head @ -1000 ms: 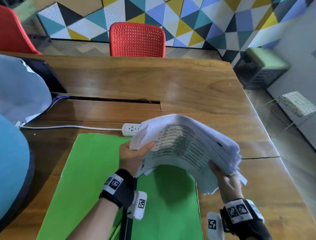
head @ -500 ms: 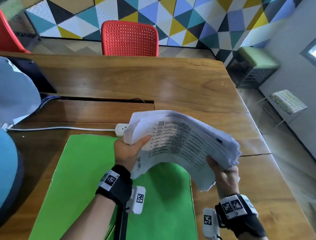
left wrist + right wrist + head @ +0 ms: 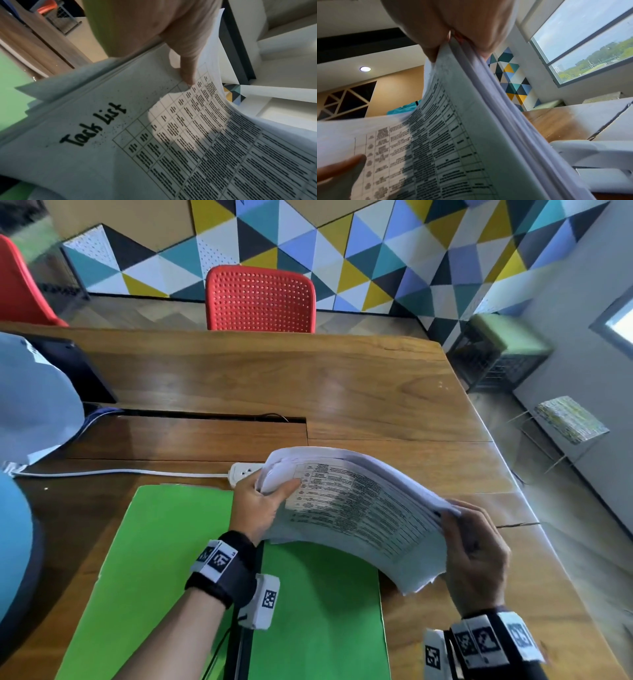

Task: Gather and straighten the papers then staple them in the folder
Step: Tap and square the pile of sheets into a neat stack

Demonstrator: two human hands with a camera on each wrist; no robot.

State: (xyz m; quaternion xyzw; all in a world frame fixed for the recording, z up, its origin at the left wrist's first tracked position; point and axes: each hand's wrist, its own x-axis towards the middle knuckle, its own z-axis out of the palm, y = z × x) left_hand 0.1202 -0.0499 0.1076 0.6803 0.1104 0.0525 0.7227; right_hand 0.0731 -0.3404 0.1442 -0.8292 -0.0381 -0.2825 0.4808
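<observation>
A thick stack of printed papers [image 3: 356, 511], its top sheet a table headed "Task List" [image 3: 154, 148], arches in the air above the open green folder [image 3: 164, 559] lying on the wooden table [image 3: 308, 385]. My left hand [image 3: 260, 501] grips the stack's left end, thumb on the top sheet [image 3: 187, 75]. My right hand [image 3: 472, 546] pinches the right end of the papers [image 3: 471, 121], thumb and fingers closed over the edge. The sheet edges are uneven at the lower right. No stapler shows.
A white power strip [image 3: 243, 472] with its cord [image 3: 120, 472] lies just beyond the folder. A red chair [image 3: 260, 299] stands across the table. A dark laptop [image 3: 75, 371] and a pale bag [image 3: 30, 409] sit at the left. The table's right edge [image 3: 496, 446] runs close to my right hand.
The stack has dropped slightly and its loose right end is now closed up; my right hand has shifted from beneath the end to pinching over its edge.
</observation>
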